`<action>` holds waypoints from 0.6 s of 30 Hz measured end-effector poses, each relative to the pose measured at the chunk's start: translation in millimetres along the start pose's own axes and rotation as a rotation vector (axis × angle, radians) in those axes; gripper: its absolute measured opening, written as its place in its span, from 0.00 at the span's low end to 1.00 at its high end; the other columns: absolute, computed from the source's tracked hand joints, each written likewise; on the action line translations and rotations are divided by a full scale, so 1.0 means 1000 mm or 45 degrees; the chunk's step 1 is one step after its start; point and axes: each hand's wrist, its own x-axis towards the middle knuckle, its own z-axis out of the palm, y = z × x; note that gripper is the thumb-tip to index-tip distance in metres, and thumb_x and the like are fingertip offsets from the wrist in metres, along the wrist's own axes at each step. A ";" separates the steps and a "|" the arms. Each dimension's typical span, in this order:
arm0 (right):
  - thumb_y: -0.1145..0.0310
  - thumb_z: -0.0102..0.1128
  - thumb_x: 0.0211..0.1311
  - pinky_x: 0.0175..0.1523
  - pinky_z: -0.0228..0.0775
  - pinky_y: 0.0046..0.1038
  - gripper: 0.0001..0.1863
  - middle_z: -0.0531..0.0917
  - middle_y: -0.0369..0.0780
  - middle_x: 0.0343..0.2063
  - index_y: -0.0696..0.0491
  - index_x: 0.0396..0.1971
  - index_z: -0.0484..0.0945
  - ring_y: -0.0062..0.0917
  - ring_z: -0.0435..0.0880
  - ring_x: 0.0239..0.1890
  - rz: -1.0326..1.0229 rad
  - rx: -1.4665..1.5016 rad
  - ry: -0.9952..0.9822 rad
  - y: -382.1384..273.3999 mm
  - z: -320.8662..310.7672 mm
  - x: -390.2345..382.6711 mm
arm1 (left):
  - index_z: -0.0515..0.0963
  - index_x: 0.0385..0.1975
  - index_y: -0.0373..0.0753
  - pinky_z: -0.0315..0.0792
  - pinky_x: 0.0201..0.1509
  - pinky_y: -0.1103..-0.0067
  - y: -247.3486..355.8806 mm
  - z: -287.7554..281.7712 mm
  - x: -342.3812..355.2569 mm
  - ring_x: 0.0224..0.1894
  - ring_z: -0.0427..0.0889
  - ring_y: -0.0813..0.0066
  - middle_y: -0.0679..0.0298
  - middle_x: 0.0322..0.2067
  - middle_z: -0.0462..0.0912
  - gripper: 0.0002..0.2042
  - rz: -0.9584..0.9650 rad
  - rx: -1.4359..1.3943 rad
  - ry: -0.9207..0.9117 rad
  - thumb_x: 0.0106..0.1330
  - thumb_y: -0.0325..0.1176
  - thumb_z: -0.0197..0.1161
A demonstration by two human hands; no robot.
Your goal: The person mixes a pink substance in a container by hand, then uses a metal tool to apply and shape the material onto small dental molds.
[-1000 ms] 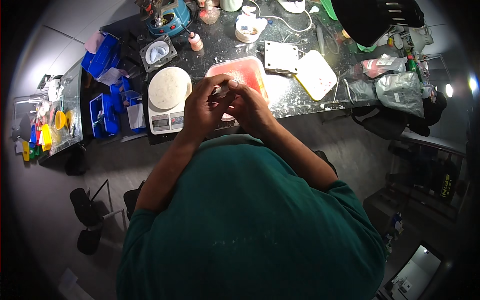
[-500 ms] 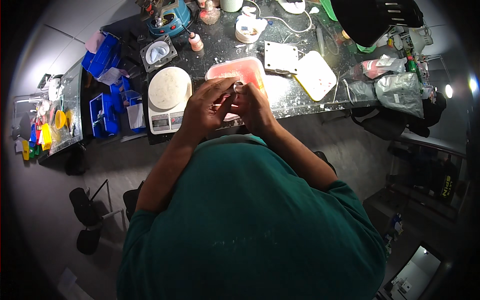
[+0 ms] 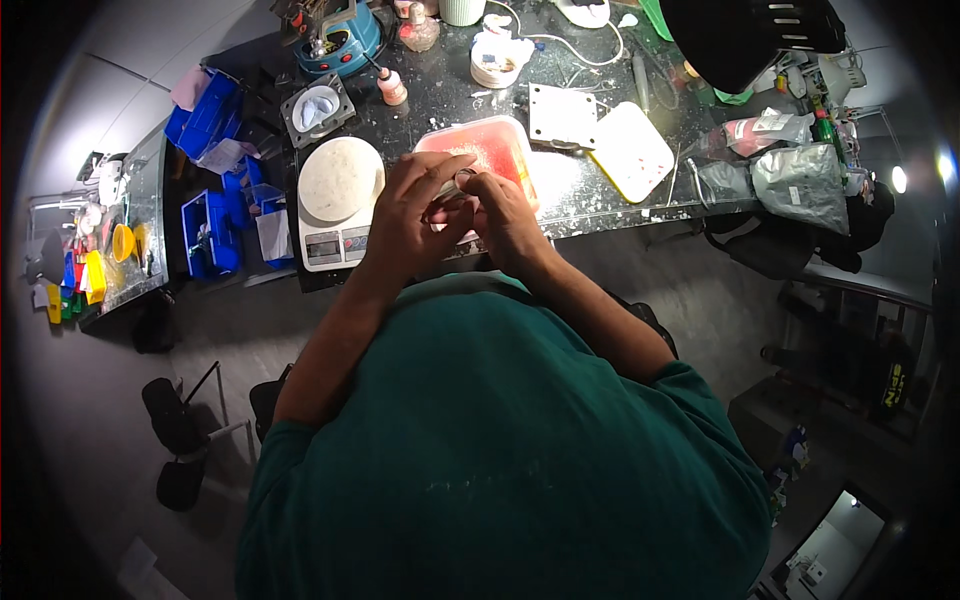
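My left hand [image 3: 405, 208] and my right hand [image 3: 512, 222] meet over the near part of a tray [image 3: 527, 150] with a red inside and pale bits in it. Pinched between their fingertips is a small round, pale grey piece [image 3: 463, 177]. The fingers cover most of it, so its kind cannot be told. Both hands are closed on it, the left fingers arched over from the left and the right thumb and forefinger pressing from the right. Just left of my left hand stands a white kitchen scale [image 3: 342, 180] with a round plate.
Right of the tray lie a white square plate [image 3: 563, 116] and a yellow-edged white board [image 3: 640, 160]. Behind stand a pink bottle [image 3: 391, 88], a white tub [image 3: 495, 68] and a blue machine [image 3: 340, 40]. Plastic bags [image 3: 800, 185] lie at right; blue bins [image 3: 208, 230] stand left.
The small piece has tilted and shifted slightly left between my fingertips, and my right fingers have come in closer round it. Both hands stay over the tray.
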 end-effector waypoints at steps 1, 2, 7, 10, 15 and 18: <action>0.56 0.51 0.74 0.54 0.75 0.26 0.18 0.82 0.40 0.38 0.57 0.46 0.76 0.22 0.83 0.43 0.000 -0.001 -0.001 0.001 -0.001 0.001 | 0.78 0.53 0.39 0.76 0.48 0.72 -0.002 0.001 -0.001 0.47 0.80 0.62 0.57 0.46 0.80 0.19 0.001 0.000 0.001 0.61 0.30 0.67; 0.55 0.51 0.74 0.53 0.75 0.27 0.19 0.82 0.40 0.39 0.56 0.49 0.75 0.22 0.83 0.44 -0.031 -0.037 0.012 0.001 -0.001 0.002 | 0.78 0.54 0.40 0.76 0.48 0.73 -0.006 0.002 -0.004 0.47 0.81 0.63 0.57 0.46 0.81 0.19 -0.017 -0.047 -0.021 0.62 0.30 0.67; 0.44 0.52 0.71 0.53 0.77 0.31 0.30 0.82 0.41 0.42 0.55 0.57 0.71 0.25 0.84 0.45 0.035 -0.040 0.155 -0.011 0.014 -0.001 | 0.79 0.55 0.38 0.76 0.48 0.78 -0.004 0.003 -0.010 0.46 0.84 0.71 0.59 0.44 0.85 0.17 -0.360 -0.242 0.039 0.67 0.33 0.67; 0.34 0.48 0.68 0.53 0.78 0.31 0.39 0.81 0.41 0.44 0.55 0.61 0.66 0.30 0.84 0.45 0.197 0.185 -0.030 -0.011 0.009 -0.001 | 0.76 0.56 0.34 0.77 0.47 0.81 -0.004 0.004 -0.009 0.46 0.84 0.79 0.59 0.46 0.86 0.20 -0.763 -0.744 0.083 0.67 0.34 0.69; 0.37 0.48 0.70 0.50 0.78 0.28 0.34 0.80 0.38 0.39 0.54 0.57 0.70 0.24 0.83 0.42 0.242 0.112 0.088 -0.002 0.000 0.004 | 0.73 0.55 0.33 0.74 0.52 0.80 -0.007 0.010 -0.008 0.45 0.81 0.79 0.61 0.44 0.83 0.17 -0.675 -1.024 0.152 0.71 0.34 0.62; 0.39 0.47 0.71 0.51 0.77 0.27 0.32 0.79 0.36 0.37 0.54 0.55 0.74 0.22 0.82 0.41 0.208 0.016 0.126 -0.004 0.001 0.005 | 0.71 0.50 0.36 0.71 0.55 0.75 -0.023 0.014 -0.009 0.42 0.76 0.77 0.64 0.39 0.76 0.13 -0.718 -1.331 0.302 0.72 0.36 0.55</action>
